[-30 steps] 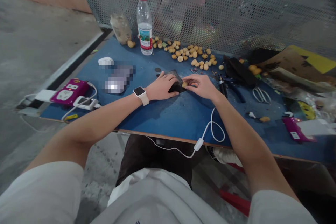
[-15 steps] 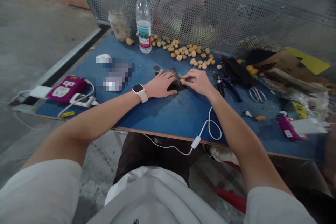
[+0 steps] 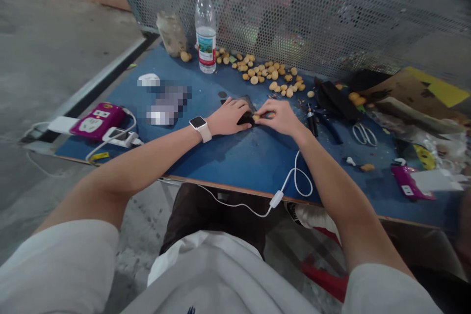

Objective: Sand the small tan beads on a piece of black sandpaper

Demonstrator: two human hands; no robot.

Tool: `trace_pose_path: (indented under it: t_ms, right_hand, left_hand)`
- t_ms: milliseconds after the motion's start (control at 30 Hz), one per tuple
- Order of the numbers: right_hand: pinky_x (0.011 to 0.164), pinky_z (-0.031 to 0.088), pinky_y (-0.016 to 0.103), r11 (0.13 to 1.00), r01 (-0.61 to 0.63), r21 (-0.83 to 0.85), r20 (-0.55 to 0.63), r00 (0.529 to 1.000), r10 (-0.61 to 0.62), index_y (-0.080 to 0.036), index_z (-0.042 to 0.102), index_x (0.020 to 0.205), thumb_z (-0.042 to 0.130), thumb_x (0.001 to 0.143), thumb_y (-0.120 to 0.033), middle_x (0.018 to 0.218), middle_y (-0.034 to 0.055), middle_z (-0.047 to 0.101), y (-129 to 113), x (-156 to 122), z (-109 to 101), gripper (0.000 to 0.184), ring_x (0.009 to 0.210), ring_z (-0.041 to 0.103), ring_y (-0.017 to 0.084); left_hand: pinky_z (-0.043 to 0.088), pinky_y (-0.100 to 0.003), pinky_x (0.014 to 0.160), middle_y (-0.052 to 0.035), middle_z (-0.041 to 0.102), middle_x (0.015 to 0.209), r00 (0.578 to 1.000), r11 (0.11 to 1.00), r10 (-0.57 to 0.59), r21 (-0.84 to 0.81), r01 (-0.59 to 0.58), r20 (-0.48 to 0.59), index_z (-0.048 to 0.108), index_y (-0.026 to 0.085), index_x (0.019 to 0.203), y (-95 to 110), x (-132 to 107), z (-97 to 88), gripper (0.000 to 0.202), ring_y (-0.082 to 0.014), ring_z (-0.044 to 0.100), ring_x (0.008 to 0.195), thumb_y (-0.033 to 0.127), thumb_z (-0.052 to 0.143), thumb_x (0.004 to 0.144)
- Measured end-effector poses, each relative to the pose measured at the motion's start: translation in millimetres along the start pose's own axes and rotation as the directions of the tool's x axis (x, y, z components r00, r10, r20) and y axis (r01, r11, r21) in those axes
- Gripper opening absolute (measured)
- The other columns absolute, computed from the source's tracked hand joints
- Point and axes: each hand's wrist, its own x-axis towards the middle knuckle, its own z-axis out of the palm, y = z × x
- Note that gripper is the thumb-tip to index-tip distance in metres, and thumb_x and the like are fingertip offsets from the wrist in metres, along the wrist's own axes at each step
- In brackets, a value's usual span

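My left hand (image 3: 233, 117) lies with its fingers stretched over a dark, flat piece (image 3: 250, 102) on the blue table, thumb set apart. To its right, my right hand (image 3: 279, 116) pinches a small yellowish piece (image 3: 256, 117) between thumb and fingertips, at the edge of the dark piece. Its colour resembles the round tan nut-like pieces (image 3: 274, 74) heaped behind the hands; my fingers partly hide it. A dark round disc (image 3: 222, 94) rests just beyond my left fingers.
A water bottle (image 3: 206, 34) and a cloudy jar (image 3: 172, 34) stand at the back by a perforated metal screen (image 3: 324, 24). Pliers (image 3: 331, 127) and scissors (image 3: 364, 134) lie at right. A purple socket block (image 3: 98, 121), phone (image 3: 169, 104) and white cable (image 3: 294, 171) are also around.
The whole view has shifted slightly, so the table things appear a little further right. Both hands keep nearly the same places, and the right hand still pinches the yellowish piece.
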Motion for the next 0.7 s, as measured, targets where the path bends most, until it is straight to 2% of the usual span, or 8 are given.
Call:
trace_pose_path:
  t_ms: [67,233,433,533,700]
  right_hand:
    - [0.105,0.073,0.054,1.000,0.011,0.006,0.010,1.000,-0.011,-0.030,0.103,0.114,0.104,0.101,-0.043,0.118,0.0098,0.094,-1.2,-1.3,-0.1,0.018,0.103,0.087,0.033]
    - [0.107,0.074,0.056,0.999,-0.046,-0.001,-0.063,0.997,0.046,-0.028,0.102,0.114,0.102,0.101,-0.038,0.119,0.0106,0.093,0.4,3.4,3.9,0.016,0.101,0.085,0.032]
    - [0.100,0.074,0.053,1.000,-0.008,0.004,0.006,1.000,0.008,-0.030,0.102,0.117,0.101,0.105,-0.045,0.121,0.0103,0.092,-10.5,-4.1,7.9,0.019,0.100,0.083,0.031]
    - [0.099,0.074,0.055,1.000,-0.001,-0.015,-0.016,1.000,0.001,-0.031,0.102,0.124,0.096,0.109,-0.044,0.129,0.0114,0.092,-11.2,-5.0,10.1,0.020,0.096,0.081,0.030]
    - [0.109,0.074,0.061,0.998,0.016,-0.059,-0.035,0.999,-0.018,-0.032,0.103,0.122,0.094,0.110,-0.043,0.135,0.0127,0.093,-11.7,-6.1,9.5,0.019,0.113,0.086,0.036]
  left_hand:
    - [0.038,-0.077,0.153,-0.0241,0.076,0.172,1.000,1.000,0.003,-0.002,-0.003,0.002,0.077,0.019,0.159,0.1,-0.2,0.7,0.058,-0.0506,0.071,0.163,0.061,0.071,0.119]
    - [0.040,-0.079,0.150,-0.0265,0.075,0.173,1.000,1.000,0.001,0.019,-0.001,-0.019,0.078,0.016,0.160,-0.6,0.3,2.5,0.061,-0.0534,0.071,0.162,0.062,0.069,0.120]
    - [0.039,-0.078,0.153,-0.0253,0.076,0.171,1.000,1.000,0.016,0.018,-0.016,0.002,0.077,0.017,0.159,1.2,-0.4,1.8,0.058,-0.0509,0.071,0.162,0.060,0.069,0.121]
    - [0.039,-0.078,0.153,-0.0264,0.075,0.173,1.000,1.000,0.007,0.029,-0.007,0.000,0.076,0.016,0.162,2.2,-0.9,1.5,0.059,-0.0516,0.071,0.163,0.059,0.068,0.122]
    - [0.038,-0.077,0.155,-0.0270,0.073,0.176,1.000,1.000,-0.002,0.024,0.002,0.019,0.074,0.015,0.166,3.9,-1.7,0.2,0.062,-0.0512,0.070,0.166,0.059,0.067,0.123]
